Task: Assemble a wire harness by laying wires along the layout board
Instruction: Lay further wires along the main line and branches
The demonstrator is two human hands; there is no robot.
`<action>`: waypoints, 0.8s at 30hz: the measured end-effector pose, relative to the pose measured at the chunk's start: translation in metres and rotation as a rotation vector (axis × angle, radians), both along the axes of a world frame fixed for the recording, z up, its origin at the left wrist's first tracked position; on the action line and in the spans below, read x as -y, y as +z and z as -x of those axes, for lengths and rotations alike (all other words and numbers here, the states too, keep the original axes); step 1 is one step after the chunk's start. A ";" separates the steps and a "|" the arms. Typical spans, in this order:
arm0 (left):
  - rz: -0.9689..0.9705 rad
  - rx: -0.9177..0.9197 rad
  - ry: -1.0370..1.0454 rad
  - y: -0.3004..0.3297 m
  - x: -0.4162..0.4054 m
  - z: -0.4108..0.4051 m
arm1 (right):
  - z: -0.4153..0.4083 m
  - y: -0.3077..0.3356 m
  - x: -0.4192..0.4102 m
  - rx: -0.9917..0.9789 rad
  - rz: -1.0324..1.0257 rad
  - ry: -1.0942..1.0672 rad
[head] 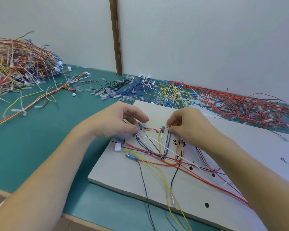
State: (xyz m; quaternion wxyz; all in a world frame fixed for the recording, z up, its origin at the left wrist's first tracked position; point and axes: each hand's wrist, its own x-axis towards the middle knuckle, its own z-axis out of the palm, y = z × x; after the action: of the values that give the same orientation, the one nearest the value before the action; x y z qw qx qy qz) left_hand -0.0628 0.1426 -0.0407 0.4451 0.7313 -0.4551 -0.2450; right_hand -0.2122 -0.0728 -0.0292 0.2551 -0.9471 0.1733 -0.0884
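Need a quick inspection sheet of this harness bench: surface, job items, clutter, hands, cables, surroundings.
Surface: teal bench mat.
Job's things: layout board with black dots and handwritten marks; red wire stretched between both hands; white connector at the board's left edge.
Clutter: tied harness pile far left; loose wire piles along the wall.
Hands: left hand and right hand each pinch an end of the red wire.
Cables: yellow wires and black wires run off the board's near edge.
Surroundings: white wall, brown vertical strip.

Teal table (40,147); pale grey board (123,177), black dots; red wire (154,129)
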 end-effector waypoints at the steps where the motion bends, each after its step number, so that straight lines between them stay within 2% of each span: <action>1: -0.005 0.005 0.022 -0.001 0.001 0.001 | 0.003 0.000 -0.001 0.016 0.040 0.006; 6: -0.038 0.050 0.079 -0.002 0.005 0.004 | 0.014 -0.002 -0.017 0.011 0.472 0.118; 9: -0.081 0.117 0.109 -0.002 0.007 0.006 | 0.018 -0.002 -0.023 -0.027 0.554 0.175; 12: -0.063 0.164 0.083 -0.002 0.008 0.010 | 0.022 0.003 -0.025 -0.040 0.555 0.180; 16: -0.003 0.117 0.055 -0.002 0.009 0.011 | 0.025 0.006 -0.032 -0.024 0.452 0.161; 20: 0.022 0.165 0.128 -0.005 0.015 0.013 | 0.033 0.010 -0.038 -0.075 0.424 0.150; 24: 0.033 0.135 0.172 -0.006 0.016 0.013 | 0.055 0.014 -0.062 0.091 0.310 0.164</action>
State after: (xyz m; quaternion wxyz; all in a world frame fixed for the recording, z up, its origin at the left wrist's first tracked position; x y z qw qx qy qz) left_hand -0.0760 0.1268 -0.0468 0.4447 0.7750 -0.4238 -0.1484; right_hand -0.2676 -0.0108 -0.0150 0.1202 -0.9811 0.0679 -0.1356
